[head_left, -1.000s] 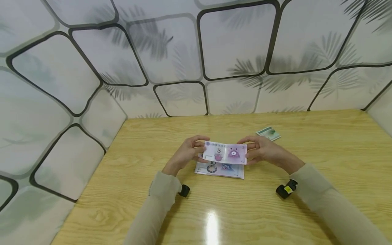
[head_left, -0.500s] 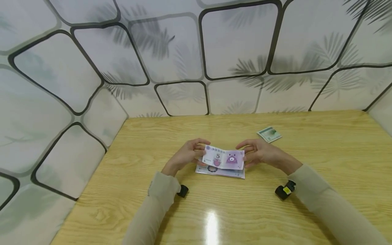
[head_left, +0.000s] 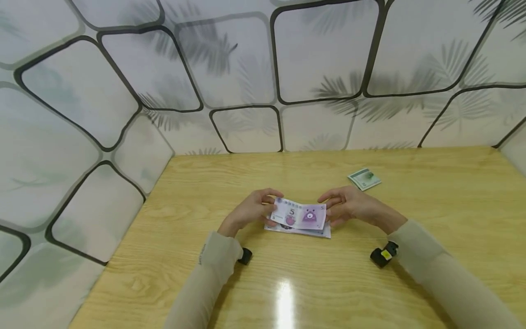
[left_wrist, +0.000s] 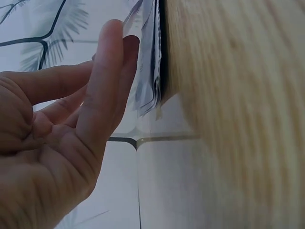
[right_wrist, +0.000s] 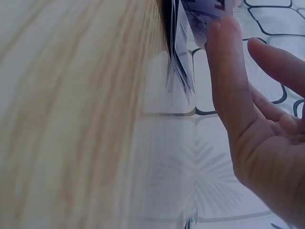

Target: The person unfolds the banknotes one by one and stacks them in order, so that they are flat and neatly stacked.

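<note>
A purple banknote [head_left: 297, 214], printed with a 5 and a cartoon monster, is held by its two short ends. My left hand [head_left: 252, 208] pinches the left end between thumb and fingers, and my right hand [head_left: 355, 205] pinches the right end. Below it on the table lies a small stack of notes [head_left: 300, 231], mostly covered in the head view. From the left wrist, the stack [left_wrist: 151, 62] appears edge-on beside the thumb. In the right wrist view the purple note [right_wrist: 202, 19] slants up from the stack toward the thumb tip.
Farther back to the right, a folded green banknote [head_left: 365, 179] lies on the wooden table [head_left: 185, 192]. A patterned wall [head_left: 320, 68] rises behind the table's far edge. Black wrist cameras [head_left: 245, 256] sit at both cuffs.
The purple note has come down closer over the stack and hides more of it; the blue note's printed 10 is now covered. Both hands have lowered slightly with it.
</note>
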`<state>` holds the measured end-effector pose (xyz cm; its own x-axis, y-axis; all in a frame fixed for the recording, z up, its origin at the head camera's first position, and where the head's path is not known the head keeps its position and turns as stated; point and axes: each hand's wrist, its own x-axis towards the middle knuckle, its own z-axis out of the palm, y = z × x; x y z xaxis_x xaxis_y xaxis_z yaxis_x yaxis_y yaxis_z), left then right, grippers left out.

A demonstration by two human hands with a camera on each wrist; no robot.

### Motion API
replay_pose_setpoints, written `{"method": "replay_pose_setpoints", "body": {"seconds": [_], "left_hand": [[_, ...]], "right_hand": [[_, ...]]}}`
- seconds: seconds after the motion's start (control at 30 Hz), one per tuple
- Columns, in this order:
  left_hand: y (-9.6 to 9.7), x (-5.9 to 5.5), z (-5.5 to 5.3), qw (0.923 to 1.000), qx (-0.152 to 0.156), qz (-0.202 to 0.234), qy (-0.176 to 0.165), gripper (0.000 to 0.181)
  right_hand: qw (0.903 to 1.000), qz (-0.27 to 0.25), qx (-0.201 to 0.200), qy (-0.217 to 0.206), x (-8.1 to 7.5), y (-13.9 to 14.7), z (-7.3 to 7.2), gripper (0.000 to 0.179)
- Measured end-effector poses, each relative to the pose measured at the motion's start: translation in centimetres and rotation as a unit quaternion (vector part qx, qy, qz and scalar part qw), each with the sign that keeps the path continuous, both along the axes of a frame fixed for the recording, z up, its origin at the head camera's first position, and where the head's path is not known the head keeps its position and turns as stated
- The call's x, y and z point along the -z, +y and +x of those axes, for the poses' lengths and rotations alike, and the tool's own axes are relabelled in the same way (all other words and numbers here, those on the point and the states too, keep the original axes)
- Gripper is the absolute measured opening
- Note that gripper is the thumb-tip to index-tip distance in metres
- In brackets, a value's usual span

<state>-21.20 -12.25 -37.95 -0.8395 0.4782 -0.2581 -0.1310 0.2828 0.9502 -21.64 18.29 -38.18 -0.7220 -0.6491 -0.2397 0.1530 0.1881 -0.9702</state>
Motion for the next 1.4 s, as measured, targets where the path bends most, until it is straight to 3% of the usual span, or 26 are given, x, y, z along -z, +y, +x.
{"method": "replay_pose_setpoints", "body": {"seconds": [0.37, 0.53, 0.67, 0.77, 0.87, 1.07, 1.4], "left_hand": [[-0.4, -0.5, 0.3, 0.9992, 0.002, -0.036, 0.014, 0.030], [-0.9, -0.8, 0.2, 0.9961, 0.013, -0.084, 0.024, 0.029], [-1.4, -1.3, 0.0, 0.9920, -0.014, -0.118, 0.043, 0.030], [-1.5, -1.9, -0.3, 0.9916, -0.044, -0.106, 0.060, 0.030], [-1.2, -2.4, -0.6, 0.9924, -0.049, -0.084, 0.076, 0.032], [0.4, -3.1, -1.3, 0.9955, -0.022, -0.044, 0.081, 0.035], [3.7, -3.0, -2.5, 0.9980, 0.004, 0.003, 0.063, 0.038]], "right_hand": [[0.9999, 0.013, -0.005, 0.001, -0.2, 0.3, 0.1, 0.050], [0.9995, 0.030, -0.007, 0.008, -0.3, 0.5, 0.1, 0.048], [0.9987, 0.044, -0.004, 0.024, -0.6, 1.3, -0.1, 0.047], [0.9980, 0.050, 0.004, 0.037, -1.0, 2.1, -0.4, 0.047], [0.9969, 0.059, 0.017, 0.049, -1.5, 3.0, -0.7, 0.050], [0.9950, 0.061, 0.057, 0.053, -2.3, 4.9, -1.0, 0.054], [0.9913, 0.062, 0.100, 0.057, -2.7, 7.6, -1.5, 0.052]]}}
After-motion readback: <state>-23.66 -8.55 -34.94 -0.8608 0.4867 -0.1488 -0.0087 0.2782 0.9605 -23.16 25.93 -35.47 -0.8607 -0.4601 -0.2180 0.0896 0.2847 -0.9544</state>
